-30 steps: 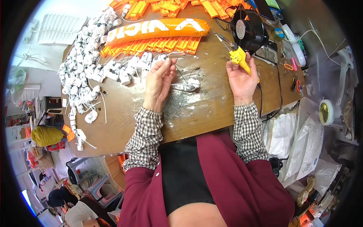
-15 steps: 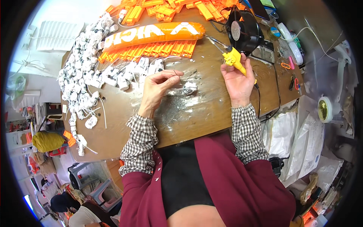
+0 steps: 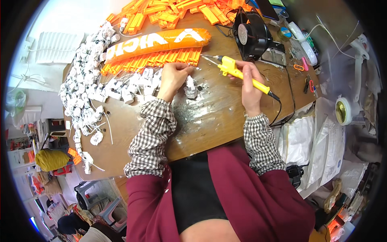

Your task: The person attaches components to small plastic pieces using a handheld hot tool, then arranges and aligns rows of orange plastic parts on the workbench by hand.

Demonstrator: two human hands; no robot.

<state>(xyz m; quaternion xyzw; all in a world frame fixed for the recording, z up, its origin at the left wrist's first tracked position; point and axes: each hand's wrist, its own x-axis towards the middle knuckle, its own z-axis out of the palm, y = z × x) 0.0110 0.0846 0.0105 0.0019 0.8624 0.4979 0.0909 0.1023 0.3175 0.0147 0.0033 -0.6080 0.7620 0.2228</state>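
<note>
My right hand (image 3: 250, 86) grips a yellow soldering iron (image 3: 259, 85) by its handle. The iron's metal tip points left, toward the orange strips, and a black cord trails from its other end. My left hand (image 3: 172, 80) is closed at the near edge of a row of orange plastic strips (image 3: 165, 59); its fingertips are partly hidden, and I cannot make out what they pinch. Just right of that hand a small white part (image 3: 190, 88) rests on the brown table (image 3: 217, 117). Several white parts with wires (image 3: 129, 86) lie to its left.
An orange inflated tube (image 3: 157, 43) lies over the strips. Loose orange pieces (image 3: 169, 16) are heaped at the back. A black fan (image 3: 252, 35) stands at the back right, scissors (image 3: 312, 85) near the right edge. More wired white parts (image 3: 86, 84) pile up on the left.
My left hand has moved away from me and slightly right, up to the orange strips. My right hand has turned the soldering iron so that it lies flatter, its tip pointing left.
</note>
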